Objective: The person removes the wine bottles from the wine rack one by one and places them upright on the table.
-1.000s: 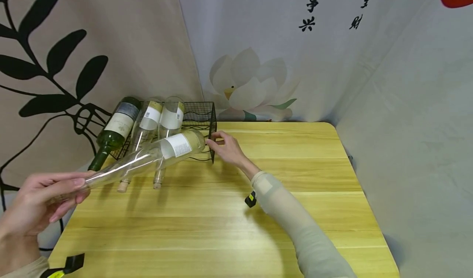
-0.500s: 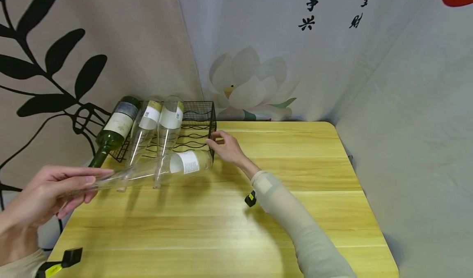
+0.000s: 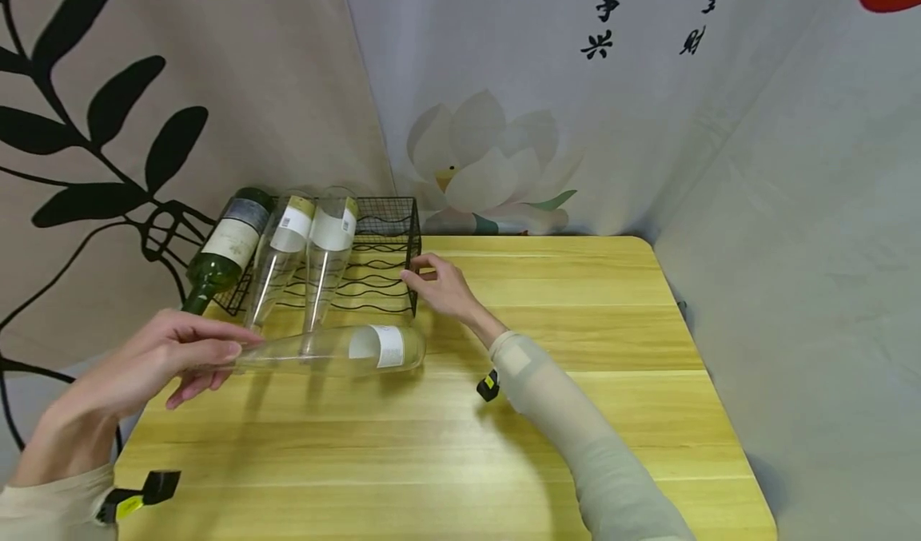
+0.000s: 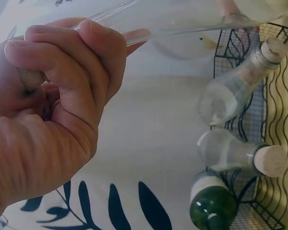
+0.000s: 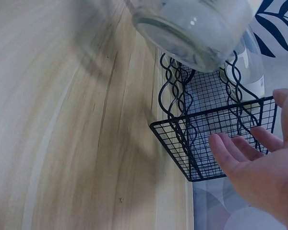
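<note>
My left hand (image 3: 161,361) grips the neck of a clear glass bottle (image 3: 388,348) with a white label. The bottle lies nearly level in the air in front of the rack, its base toward the right. In the right wrist view, the base of that bottle (image 5: 182,36) hangs close over the front of the black wire wine rack (image 5: 216,110). My right hand (image 3: 448,289) touches the rack's right end, fairly straight fingers (image 5: 225,148) against the mesh and thumb near its top corner. A green bottle (image 3: 233,237) and two clear bottles (image 3: 288,233) lie in the rack's left part.
The rack stands at the back left of the wooden table (image 3: 460,445), against a printed curtain (image 3: 496,61). In the left wrist view, corks (image 4: 270,161) close the two racked clear bottles. Black leaf shapes (image 3: 129,101) show at left.
My left hand has moved right and slightly up in the head view, swinging the bottle from a slant to nearly level, its base lower and nearer. My right hand has stayed at the rack's end.
</note>
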`<state>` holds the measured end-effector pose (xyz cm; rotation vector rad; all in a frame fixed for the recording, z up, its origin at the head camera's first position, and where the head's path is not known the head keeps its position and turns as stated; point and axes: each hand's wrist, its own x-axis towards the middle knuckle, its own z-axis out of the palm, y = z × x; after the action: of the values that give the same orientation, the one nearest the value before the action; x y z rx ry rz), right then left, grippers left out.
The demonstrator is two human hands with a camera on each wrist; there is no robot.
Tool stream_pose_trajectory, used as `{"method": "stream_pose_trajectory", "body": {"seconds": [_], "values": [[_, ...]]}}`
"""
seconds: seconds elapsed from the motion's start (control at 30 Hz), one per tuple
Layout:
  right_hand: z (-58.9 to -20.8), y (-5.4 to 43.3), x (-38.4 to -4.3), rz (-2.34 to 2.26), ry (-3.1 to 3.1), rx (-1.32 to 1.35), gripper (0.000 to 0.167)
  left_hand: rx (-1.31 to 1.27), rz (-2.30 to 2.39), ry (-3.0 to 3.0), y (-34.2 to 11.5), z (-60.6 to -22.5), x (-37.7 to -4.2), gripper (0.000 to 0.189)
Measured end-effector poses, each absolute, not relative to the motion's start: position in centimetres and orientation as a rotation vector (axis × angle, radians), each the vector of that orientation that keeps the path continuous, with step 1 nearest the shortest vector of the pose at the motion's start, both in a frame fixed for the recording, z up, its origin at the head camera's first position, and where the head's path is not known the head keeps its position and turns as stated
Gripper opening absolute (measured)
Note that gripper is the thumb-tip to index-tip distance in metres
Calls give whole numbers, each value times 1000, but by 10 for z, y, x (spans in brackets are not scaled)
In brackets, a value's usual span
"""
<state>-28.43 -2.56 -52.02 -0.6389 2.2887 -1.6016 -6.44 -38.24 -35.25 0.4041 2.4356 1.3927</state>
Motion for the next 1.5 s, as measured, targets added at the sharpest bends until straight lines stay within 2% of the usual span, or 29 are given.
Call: {"method": "stream_pose_trajectory", "body": {"seconds": [0.17, 0.73, 0.97, 1.17, 1.5], "values": [[-520, -25, -285, -1608, 2300, -635, 58, 425, 1247, 2508, -371, -343, -73, 32], [-522, -26, -285, -1616, 2285, -646, 57, 432, 1088, 2426, -340, -322, -100, 37], [-524, -26, -286, -1616, 2283, -649, 58, 364, 941, 2459, -328, -310, -108, 38], [-523, -25, -286, -1615, 2284, -638, 58, 405, 794, 2480, -316, -296, -113, 37], [-523, -26, -284, -1620, 2290, -633, 58, 454, 592, 2735, -279, -283, -122, 14]]}}
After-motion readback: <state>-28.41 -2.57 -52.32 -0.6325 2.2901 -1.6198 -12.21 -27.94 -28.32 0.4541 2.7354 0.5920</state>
